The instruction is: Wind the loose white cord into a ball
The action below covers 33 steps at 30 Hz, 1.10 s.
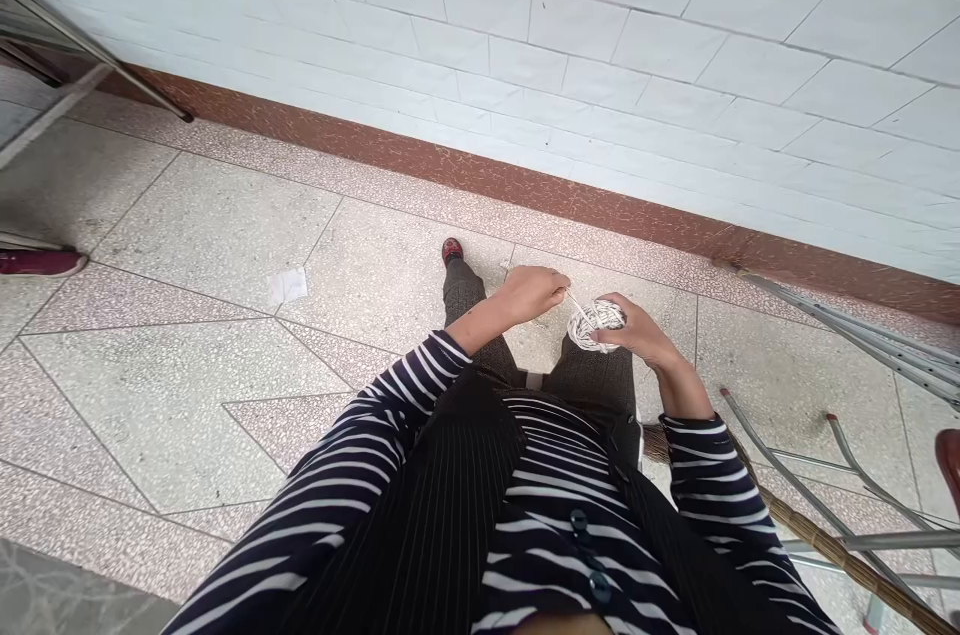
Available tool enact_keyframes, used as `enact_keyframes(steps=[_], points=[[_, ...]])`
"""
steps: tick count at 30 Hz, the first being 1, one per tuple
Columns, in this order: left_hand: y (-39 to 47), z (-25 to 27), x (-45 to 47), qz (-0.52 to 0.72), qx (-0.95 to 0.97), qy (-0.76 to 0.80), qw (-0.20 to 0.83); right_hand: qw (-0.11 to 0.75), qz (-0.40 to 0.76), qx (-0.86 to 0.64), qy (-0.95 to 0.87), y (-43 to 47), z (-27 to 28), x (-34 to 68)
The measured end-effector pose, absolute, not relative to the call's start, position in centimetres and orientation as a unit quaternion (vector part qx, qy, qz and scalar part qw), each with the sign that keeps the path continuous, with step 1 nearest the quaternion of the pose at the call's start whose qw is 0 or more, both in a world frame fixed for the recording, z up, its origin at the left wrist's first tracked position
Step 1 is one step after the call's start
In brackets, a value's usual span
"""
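Note:
My right hand [642,331] is closed around a roundish bundle of white cord [592,327], held above my right thigh. The thumb and fingers grip the bundle's right side. From the bundle a short taut strand [574,297] runs up and left to my left hand [531,295]. There the fingertips are pinched together on that strand. Both hands are in front of my lap, a little apart. The underside of the bundle is hidden.
A white tiled wall [525,25] with a brown skirting rises ahead. A metal stool [817,475] and folded metal legs [825,310] stand to the right, beside a long straw-like bundle [817,540]. White paper [288,285] lies on the floor. A metal-legged frame [97,45] is at upper left.

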State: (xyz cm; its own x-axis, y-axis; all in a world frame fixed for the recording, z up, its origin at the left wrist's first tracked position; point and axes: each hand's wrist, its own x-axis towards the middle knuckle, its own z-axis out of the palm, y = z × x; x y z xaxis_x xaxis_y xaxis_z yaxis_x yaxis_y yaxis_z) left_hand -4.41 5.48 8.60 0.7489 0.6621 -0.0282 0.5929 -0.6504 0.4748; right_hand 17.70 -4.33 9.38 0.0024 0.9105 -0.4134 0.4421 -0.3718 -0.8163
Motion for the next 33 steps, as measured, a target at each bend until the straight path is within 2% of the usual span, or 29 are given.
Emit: enact_keyframes(steps=[8, 12, 17, 23, 29, 33], points=[[7.5, 6.4, -5.2, 0.118, 0.875, 0.325, 0.338, 0.305, 0.643, -0.566, -0.416, -6.2, 10.1, 18.7], [9.2, 5.7, -4.8, 0.136, 0.863, 0.323, 0.364, 0.324, 0.67, -0.521, -0.418, -7.0, 10.5, 19.0], [9.8, 4.7, -3.1, 0.161, 0.833, 0.286, 0.444, 0.43, 0.652, -0.495, -0.381, -7.0, 12.3, 18.3], [7.4, 2.7, -2.1, 0.147, 0.749, 0.285, 0.58, 0.593, 0.544, -0.497, -0.325, -5.6, 14.1, 17.7], [8.2, 0.8, -3.0, 0.158, 0.735, 0.292, 0.592, 0.644, 0.509, -0.478, -0.313, -4.9, 16.8, 16.0], [11.1, 1.5, -3.5, 0.161, 0.764, 0.344, 0.521, 0.657, 0.491, -0.468, -0.329, -6.9, 19.6, 15.5]])
